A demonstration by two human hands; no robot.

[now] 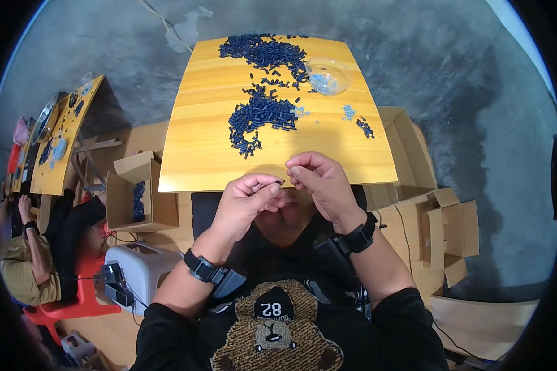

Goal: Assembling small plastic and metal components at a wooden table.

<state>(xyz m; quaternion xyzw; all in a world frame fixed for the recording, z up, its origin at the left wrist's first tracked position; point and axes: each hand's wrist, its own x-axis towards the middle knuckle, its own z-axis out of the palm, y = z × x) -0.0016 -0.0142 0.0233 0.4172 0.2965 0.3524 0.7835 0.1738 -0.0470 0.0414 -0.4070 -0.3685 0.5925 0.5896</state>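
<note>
Clear round bowl (pixel 339 69), far right on yellow wooden surface (pixel 195 145), holds pale-blue pieces (pixel 322 84); brown cardboard box (pixel 161 212), left, dark-blue pieces (pixel 138 201). Left hand (pixel 242 203) pinches small dark piece (pixel 280 182); right hand (pixel 330 187), fingertips together.

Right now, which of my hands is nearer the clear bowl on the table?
Right. Your right hand is by the near edge of the table, below the clear bowl in view; your left hand is lower and farther left, farther from it.
</note>
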